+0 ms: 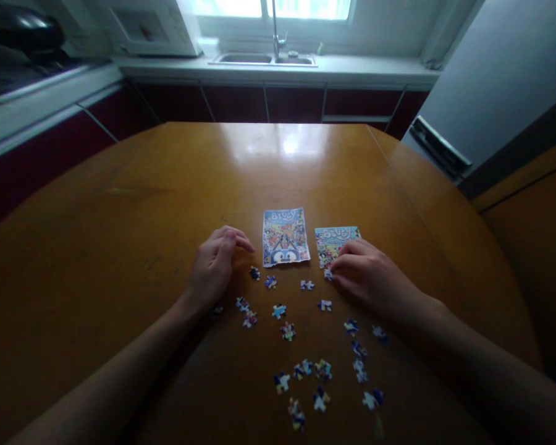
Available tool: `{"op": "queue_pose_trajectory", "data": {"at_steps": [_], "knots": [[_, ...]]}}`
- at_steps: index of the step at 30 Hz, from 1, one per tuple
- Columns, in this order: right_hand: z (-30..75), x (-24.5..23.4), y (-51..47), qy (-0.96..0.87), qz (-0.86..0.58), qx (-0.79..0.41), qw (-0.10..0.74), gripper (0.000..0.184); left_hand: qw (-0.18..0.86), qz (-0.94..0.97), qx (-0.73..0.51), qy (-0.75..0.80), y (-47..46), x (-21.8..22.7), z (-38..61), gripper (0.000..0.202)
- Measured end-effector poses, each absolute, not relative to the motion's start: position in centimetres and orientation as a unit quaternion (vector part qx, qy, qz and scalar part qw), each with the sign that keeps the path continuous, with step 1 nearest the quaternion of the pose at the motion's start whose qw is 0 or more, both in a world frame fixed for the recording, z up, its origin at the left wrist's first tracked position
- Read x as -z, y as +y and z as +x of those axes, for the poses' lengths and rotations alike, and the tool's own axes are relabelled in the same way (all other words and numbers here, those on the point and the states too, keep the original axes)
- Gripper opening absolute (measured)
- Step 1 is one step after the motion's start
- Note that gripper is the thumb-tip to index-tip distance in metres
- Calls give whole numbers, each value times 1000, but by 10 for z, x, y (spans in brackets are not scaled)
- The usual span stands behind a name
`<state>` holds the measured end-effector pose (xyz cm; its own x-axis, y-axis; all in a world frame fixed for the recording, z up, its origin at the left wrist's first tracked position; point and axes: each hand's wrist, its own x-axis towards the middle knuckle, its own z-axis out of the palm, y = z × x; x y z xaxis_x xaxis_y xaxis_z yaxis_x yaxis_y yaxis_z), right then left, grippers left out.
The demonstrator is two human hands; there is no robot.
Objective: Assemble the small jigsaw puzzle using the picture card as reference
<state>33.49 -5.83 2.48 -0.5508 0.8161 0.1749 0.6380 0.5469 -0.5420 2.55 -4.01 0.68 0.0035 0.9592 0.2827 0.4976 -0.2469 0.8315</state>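
Note:
A printed picture card lies flat on the wooden table. Right of it sits a partly built jigsaw with the same colourful picture. My right hand rests on the jigsaw's lower edge, fingers pressed together on a piece there. My left hand hovers left of the card, fingers curled loosely with nothing visible in them, close to a dark loose piece. Several loose puzzle pieces are scattered on the table between my forearms.
Beyond the table runs a kitchen counter with a sink and tap under a bright window. A grey fridge stands at the right. A microwave and a dark pot sit at the back left.

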Motion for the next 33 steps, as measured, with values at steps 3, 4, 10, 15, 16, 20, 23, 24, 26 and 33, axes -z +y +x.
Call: {"op": "queue_pose_trajectory", "data": {"at_steps": [3,4,10,15,16,20,23,24,26,33], "knots": [[333,-21,-57,-850,-433,-203,220,8,266,658,-437,553,-40,-7,25,50],[333,-20,-57,-850,-433,-200,223,8,267,657,-437,554,-40,-7,25,50],[329,-18,-57,-853,-428,-197,223,10,268,659,-433,553,-41,-6,24,50],[328,-16,-56,-854,-428,-197,220,11,263,658,-430,560,-40,-7,24,50],[329,-16,-56,-853,-429,-198,221,11,262,657,-429,562,-40,-7,25,50],[330,-15,-55,-851,-433,-201,220,10,255,661,-429,560,-40,-7,25,51],[331,-16,-55,-847,-437,-199,226,10,256,662,-432,556,-40,-7,25,51],[332,-17,-55,-846,-439,-198,230,10,256,662,-433,555,-40,-7,25,50],[333,-18,-55,-843,-441,-195,239,11,258,663,-432,555,-40,-7,24,50],[330,-20,-57,-856,-418,-199,229,16,266,659,-433,555,-40,-7,25,50]]}}
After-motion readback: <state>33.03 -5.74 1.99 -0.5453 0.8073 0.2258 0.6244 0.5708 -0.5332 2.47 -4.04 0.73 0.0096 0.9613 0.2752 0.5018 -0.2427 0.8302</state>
